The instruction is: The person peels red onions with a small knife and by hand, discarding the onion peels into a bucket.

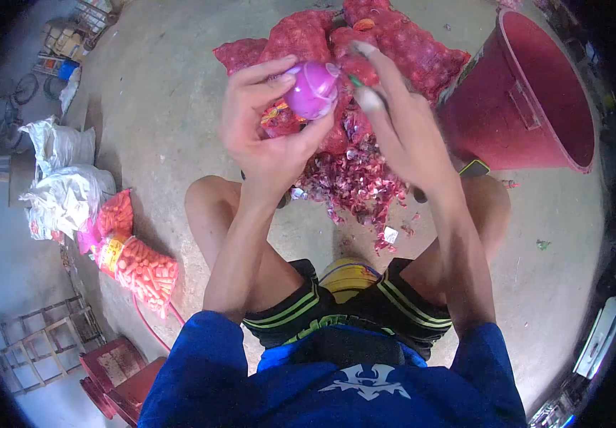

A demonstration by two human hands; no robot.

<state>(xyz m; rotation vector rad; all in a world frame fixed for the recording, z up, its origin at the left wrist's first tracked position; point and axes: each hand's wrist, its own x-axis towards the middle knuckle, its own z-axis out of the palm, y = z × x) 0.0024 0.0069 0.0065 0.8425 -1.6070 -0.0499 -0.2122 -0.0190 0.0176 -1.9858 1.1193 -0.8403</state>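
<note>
Blue shirt [365, 391] filling bottom edge; left hand [268, 128] gripping purple onion [311, 91]; right hand [402, 118] holding blurred green object [354, 80].

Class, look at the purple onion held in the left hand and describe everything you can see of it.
The purple onion is rounded, with a smooth, glossy, bright purple surface, pale streaks and a paler end pointing towards the upper right of the picture. It looks largely peeled. The left hand holds it up off the floor between thumb and fingers, which hide part of it. In the view, it appears in front of the red net sacks. Its far side is hidden.
</note>
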